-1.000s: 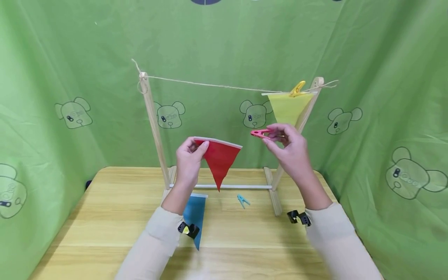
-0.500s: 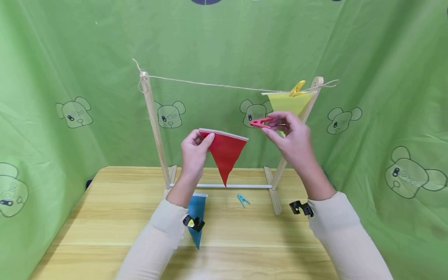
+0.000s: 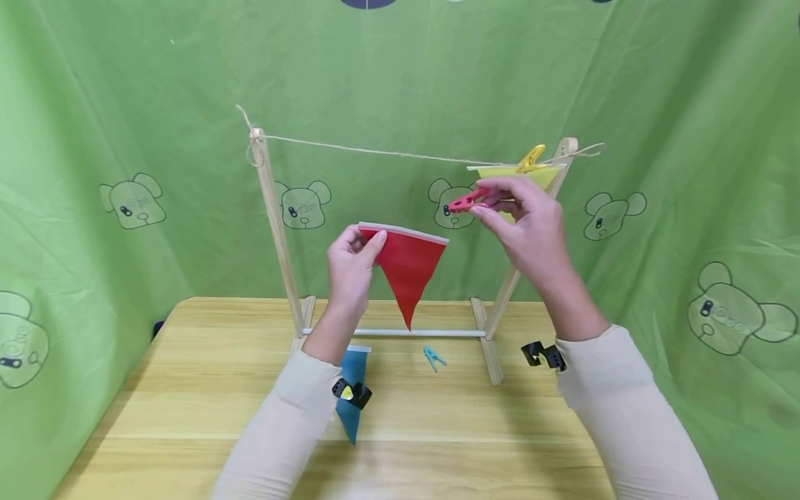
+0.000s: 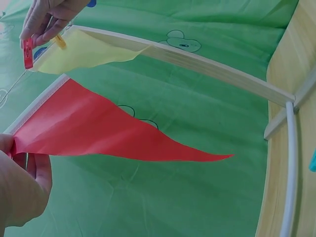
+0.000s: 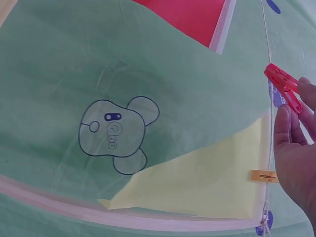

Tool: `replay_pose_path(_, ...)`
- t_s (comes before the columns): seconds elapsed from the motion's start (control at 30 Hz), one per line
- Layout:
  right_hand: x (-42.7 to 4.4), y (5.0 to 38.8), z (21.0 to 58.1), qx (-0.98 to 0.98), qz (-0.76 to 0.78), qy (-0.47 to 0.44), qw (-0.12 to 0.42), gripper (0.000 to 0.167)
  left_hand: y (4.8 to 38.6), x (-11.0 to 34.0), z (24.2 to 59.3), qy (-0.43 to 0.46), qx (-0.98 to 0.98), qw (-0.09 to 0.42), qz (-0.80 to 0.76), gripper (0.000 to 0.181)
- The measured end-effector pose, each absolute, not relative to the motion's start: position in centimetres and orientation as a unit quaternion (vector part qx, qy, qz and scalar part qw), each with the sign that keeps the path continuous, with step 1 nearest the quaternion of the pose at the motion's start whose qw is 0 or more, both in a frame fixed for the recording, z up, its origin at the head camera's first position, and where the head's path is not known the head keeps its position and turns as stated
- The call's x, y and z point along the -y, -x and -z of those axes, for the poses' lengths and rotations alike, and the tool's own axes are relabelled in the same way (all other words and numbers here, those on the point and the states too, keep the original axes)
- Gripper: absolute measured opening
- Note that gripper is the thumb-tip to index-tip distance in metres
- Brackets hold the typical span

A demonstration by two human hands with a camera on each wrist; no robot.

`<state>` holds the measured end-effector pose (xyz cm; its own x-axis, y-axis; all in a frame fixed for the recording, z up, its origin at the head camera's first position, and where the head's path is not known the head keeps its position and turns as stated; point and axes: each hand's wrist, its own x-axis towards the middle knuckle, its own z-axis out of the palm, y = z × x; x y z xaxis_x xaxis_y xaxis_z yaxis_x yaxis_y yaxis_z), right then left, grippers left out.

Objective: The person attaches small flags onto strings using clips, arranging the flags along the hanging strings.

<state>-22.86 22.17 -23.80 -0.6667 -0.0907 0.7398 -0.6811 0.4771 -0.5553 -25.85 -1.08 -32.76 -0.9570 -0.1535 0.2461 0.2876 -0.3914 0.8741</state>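
A red triangular pennant [image 3: 410, 267] with a white top edge hangs from my left hand [image 3: 353, 267], which pinches its upper left corner between thumb and fingers. My right hand [image 3: 531, 222] holds a red clothespin [image 3: 465, 202] by its handle ends, its nose pointing left. Both hands are below the twine line [image 3: 362, 149], and the pennant is apart from it. Behind the right hand a yellow pennant [image 5: 207, 180] hangs on the line under a yellow clothespin [image 3: 531, 158]; in the head view the hand hides most of that pennant.
Two wooden posts [image 3: 275, 229] carry the line, joined low down by a white rod [image 3: 437, 333]. On the wooden table [image 3: 187, 389] lie a blue pennant [image 3: 353, 368], partly behind the left forearm, and a light blue clothespin [image 3: 434, 358]. Green curtain [image 3: 387, 76] surrounds the table.
Both hands have risen toward the line. The red pennant has moved up and a little right, and the red clothespin has gone up and tilted slightly.
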Motion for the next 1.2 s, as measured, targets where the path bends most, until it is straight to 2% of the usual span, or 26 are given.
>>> replay_pose_path(0.6,-21.6,23.2,20.4,0.814,-0.414,-0.239,0.33,0.036,26.2,0.7,31.4,0.068,0.522,0.141,0.839,0.01)
replay_pose_path(1.2,-21.4,23.8,17.0,0.829,-0.341,-0.252,0.365,0.03,27.1,-0.4,29.6,0.038,0.46,0.113,0.88,0.009)
